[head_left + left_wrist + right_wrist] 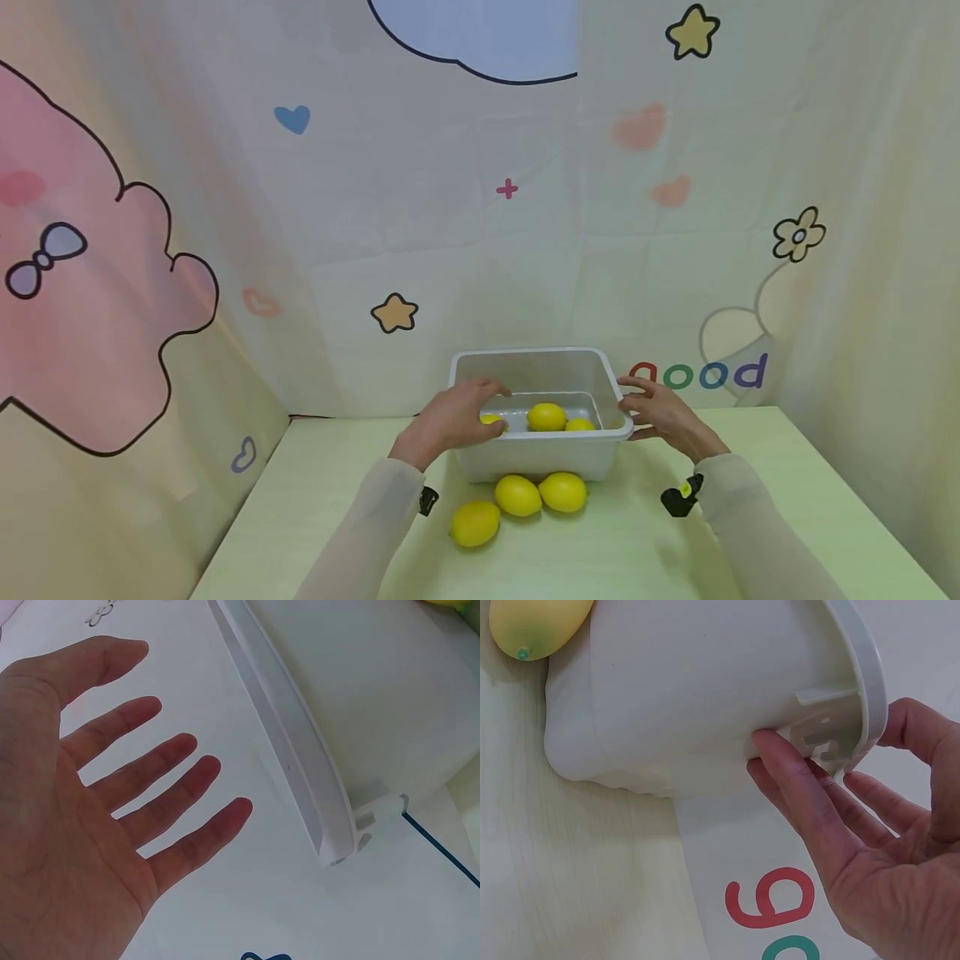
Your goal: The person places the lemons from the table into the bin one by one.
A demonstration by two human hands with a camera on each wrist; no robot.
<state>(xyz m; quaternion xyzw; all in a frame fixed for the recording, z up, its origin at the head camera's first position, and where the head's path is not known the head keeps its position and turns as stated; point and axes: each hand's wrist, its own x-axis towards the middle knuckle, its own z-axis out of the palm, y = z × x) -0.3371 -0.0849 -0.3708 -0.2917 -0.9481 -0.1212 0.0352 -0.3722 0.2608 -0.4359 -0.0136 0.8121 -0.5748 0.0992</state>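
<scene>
A white plastic box [540,457] stands near the back of the table with lemons inside, among them a lemon [547,417] in the middle. My left hand [452,417] is at the box's left side, its fingers spread and slightly bent. In the left wrist view the left hand [112,787] holds nothing and is apart from the box rim [300,742]. My right hand [666,417] grips the right rim of the box. In the right wrist view its fingers [795,780] touch the outer wall under the rim, and the thumb lies at the rim's edge.
Three lemons lie on the table just in front of the box: a left one [475,524], a middle one [518,496] and a right one [563,492]. A patterned cloth [480,250] hangs close behind the box, with more cloth on both sides of the table [615,550].
</scene>
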